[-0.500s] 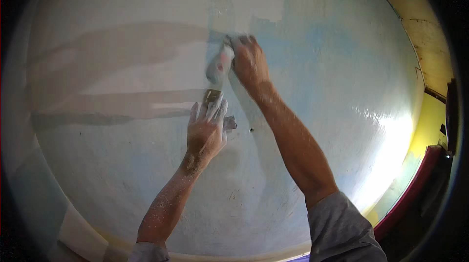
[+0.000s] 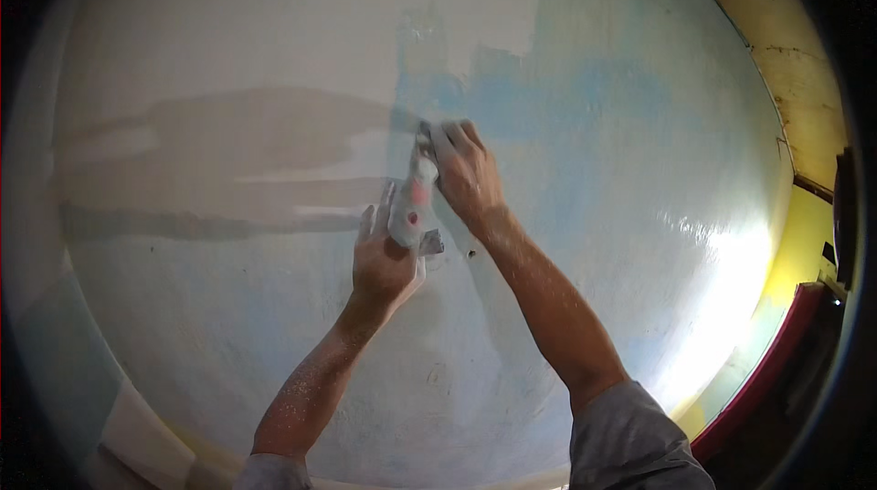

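My right hand point(image 2: 468, 170) is closed around the upper end of a putty knife point(image 2: 413, 207), close to the wall. Its whitish handle with red marks hangs down and overlaps my left hand point(image 2: 382, 262). White powder coats my left fingers, which point upward along the wall. From the right side of that hand juts the corner of a flat grey scraper point(image 2: 433, 242); the rest of it is hidden behind the palm and the knife handle. Both hands are in front of a wall point(image 2: 585, 216) with patchy pale blue paint and a smooth whitish coat at upper left.
A darker grey-brown damp-looking band point(image 2: 183, 223) crosses the left part of the wall, among arm shadows. A small hole point(image 2: 471, 253) lies right of my left hand. Glare lights the right side, beside a yellow edge point(image 2: 797, 243) and a dark red strip point(image 2: 763, 380).
My right hand has come down with the putty knife, whose handle now overlaps my left hand. The left hand stays at nearly the same spot. The view has shifted slightly upward.
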Motion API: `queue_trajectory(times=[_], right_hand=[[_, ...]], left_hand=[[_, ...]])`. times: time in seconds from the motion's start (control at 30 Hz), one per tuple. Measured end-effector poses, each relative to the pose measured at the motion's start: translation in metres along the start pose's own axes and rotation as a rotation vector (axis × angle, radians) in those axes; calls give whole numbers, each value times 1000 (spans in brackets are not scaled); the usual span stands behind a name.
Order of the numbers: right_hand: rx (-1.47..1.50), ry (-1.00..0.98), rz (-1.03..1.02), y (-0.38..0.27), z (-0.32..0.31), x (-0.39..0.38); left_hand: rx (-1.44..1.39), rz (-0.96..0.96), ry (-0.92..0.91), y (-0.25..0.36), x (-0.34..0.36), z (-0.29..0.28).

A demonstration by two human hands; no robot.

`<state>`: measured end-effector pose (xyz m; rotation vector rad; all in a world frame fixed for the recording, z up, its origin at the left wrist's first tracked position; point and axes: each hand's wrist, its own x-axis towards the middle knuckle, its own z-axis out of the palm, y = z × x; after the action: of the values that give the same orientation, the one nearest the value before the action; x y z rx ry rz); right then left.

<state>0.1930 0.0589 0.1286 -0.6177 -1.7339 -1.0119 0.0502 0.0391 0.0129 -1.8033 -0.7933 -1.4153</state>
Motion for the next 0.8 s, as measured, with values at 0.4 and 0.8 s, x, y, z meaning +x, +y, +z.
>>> queue_trajectory(times=[0.4, 0.8], right_hand=[[-59, 70, 17, 57, -12, 45], [-20, 83, -8, 62, -31, 31]], left_hand=[[59, -37, -197, 18, 17, 8], [72, -63, -162, 24, -8, 17]])
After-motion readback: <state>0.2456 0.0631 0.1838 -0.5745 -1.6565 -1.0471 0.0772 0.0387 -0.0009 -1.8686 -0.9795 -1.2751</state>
